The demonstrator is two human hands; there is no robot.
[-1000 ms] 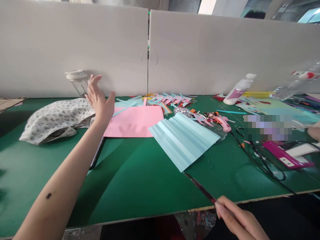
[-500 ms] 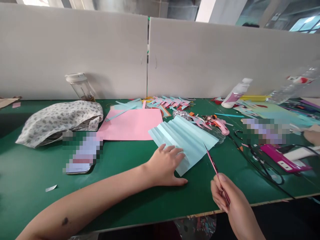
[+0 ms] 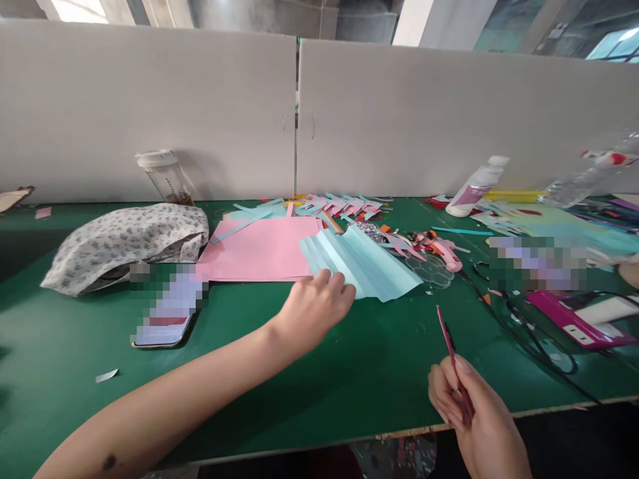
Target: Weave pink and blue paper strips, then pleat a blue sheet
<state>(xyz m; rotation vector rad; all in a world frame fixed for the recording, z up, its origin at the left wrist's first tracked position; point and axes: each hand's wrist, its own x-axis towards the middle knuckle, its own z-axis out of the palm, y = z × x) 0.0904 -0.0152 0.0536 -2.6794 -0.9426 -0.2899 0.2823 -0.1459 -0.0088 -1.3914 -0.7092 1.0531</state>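
Note:
My left hand [image 3: 319, 307] is closed with its fingers curled at the near left edge of a sheet of light blue paper [image 3: 362, 263]. The sheet has several parallel creases and lies tilted over the right end of a stack of pink paper [image 3: 259, 249]. In a closed grip near the table's front edge, my right hand [image 3: 466, 399] holds a slim pink pen-like tool [image 3: 446, 332], its narrow end pointing up and away from me. That tool is apart from the blue sheet; its exact kind is unclear.
A phone [image 3: 167, 313] and a patterned cloth pouch [image 3: 124, 243] lie left. Paper strips [image 3: 344, 205] are heaped behind. To the right are a pink glue gun [image 3: 446, 254], black cable [image 3: 524, 339], magenta power strip [image 3: 574, 322] and white bottle [image 3: 476, 187]. A partition [image 3: 150, 100] stands behind.
My left hand has gone from spread fingers to curled ones at the paper's edge. The blue sheet has shifted away and turned. My right hand's tool has drawn back from the sheet.

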